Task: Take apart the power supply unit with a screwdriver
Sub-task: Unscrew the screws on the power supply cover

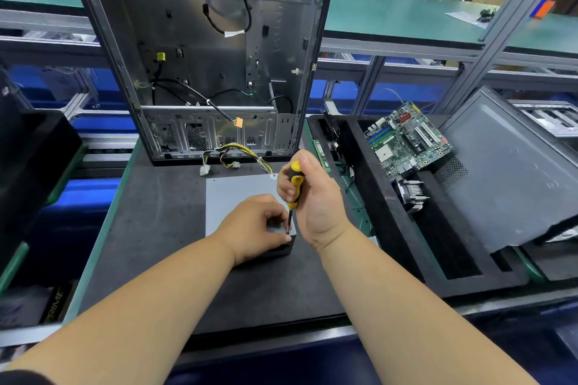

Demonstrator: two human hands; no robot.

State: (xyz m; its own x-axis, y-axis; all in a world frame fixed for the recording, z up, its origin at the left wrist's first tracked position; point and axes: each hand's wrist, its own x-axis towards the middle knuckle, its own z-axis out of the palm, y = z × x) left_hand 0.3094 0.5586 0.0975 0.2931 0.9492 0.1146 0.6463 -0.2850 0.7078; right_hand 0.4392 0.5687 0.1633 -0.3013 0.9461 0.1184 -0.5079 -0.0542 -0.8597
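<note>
While the flat grey metal power supply unit (pixel 237 197) lies on the dark work mat (pixel 162 247) in front of the emptied, open-sided grey computer case (pixel 203 66), its lid is seen to be in place, so the dismantling is judged to be at an early stage. A yellow-and-black-handled screwdriver (pixel 294 187) is gripped upright by the right hand (pixel 312 197), all fingers being wrapped round the handle, and its tip is set down at the unit's near right corner, where a screw is presumably seated, though the screw itself cannot be made out. The corner is steadied by the left hand (pixel 256 225), its fingers curled over the top edge and the thumb pressed against the near side. A bundle of yellow and black cables (pixel 234 156) is attached at the far end. Whether other screws have been removed cannot be told. A green motherboard (pixel 406 141) is already set aside in the black foam tray (pixel 369 166) to the right.
</note>
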